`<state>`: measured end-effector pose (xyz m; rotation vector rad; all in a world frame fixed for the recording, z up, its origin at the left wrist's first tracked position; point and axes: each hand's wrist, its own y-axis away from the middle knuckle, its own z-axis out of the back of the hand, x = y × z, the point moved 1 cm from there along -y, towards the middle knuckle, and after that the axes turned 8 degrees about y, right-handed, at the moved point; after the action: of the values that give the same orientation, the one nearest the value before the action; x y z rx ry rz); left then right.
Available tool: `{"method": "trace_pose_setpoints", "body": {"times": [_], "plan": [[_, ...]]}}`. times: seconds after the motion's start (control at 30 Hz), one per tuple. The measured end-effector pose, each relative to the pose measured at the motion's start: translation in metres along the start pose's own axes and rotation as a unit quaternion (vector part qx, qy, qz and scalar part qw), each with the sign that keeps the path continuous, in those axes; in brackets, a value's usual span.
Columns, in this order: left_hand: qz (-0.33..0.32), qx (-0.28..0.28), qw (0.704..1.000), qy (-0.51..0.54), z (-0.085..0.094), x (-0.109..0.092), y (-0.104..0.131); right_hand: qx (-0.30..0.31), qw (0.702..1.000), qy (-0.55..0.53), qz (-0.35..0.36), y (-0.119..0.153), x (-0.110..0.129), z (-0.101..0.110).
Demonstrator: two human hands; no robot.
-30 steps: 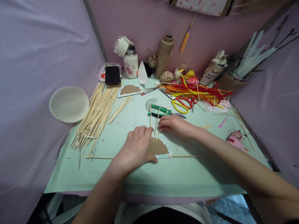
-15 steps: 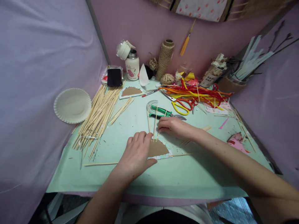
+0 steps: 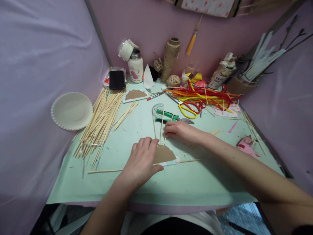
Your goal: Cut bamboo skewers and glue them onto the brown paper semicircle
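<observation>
A brown half-round cardboard piece [image 3: 165, 154] with a pale, wrinkled edging lies on the green table. My left hand [image 3: 143, 156] rests over its left part, thumb spread from the fingers. Thin wooden sticks [image 3: 161, 125] stand out from its curved edge like a fan. My right hand [image 3: 177, 130] has its fingers closed on the rightmost of these sticks. Other sticks point out sideways at the flat edge, left and right. Beyond the sticks lie a clear protractor [image 3: 156, 110] and green-handled pruning shears [image 3: 168, 114].
A heap of sticks [image 3: 105, 120] and a paper plate [image 3: 71, 111] are at left. Scissors [image 3: 188, 109] and red, orange and yellow pipe cleaners [image 3: 210, 98] lie back right. A bottle [image 3: 136, 68], a twine spool [image 3: 171, 58] and a second half-round piece [image 3: 135, 95] are behind.
The view has shifted slightly, so everything sits a little further left and higher. Both hands keep nearly the same places on the cardboard and stick.
</observation>
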<state>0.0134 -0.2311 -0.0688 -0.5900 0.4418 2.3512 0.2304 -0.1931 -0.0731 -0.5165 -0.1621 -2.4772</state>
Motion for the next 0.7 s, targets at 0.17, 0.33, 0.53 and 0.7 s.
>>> {"method": "trace_pose_setpoints", "body": {"times": [0.17,0.33,0.53,0.7], "plan": [[-0.003,-0.003,1.0,-0.002,-0.0002,0.0003,0.0002,-0.001,1.0,-0.002,-0.006,0.0002,0.0021,0.001],[-0.013,-0.011,1.0,-0.001,-0.0005,0.0009,0.0004,-0.007,1.0,-0.007,-0.01,0.0011,0.0015,0.0001],[-0.013,-0.01,1.0,0.005,-0.0003,0.0008,-0.0004,-0.009,1.0,-0.009,-0.007,0.0012,-0.0002,-0.0012],[-0.009,-0.011,1.0,0.01,-0.0005,0.0014,-0.0011,-0.012,1.0,-0.011,-0.006,0.0011,-0.0003,-0.0011]]}}
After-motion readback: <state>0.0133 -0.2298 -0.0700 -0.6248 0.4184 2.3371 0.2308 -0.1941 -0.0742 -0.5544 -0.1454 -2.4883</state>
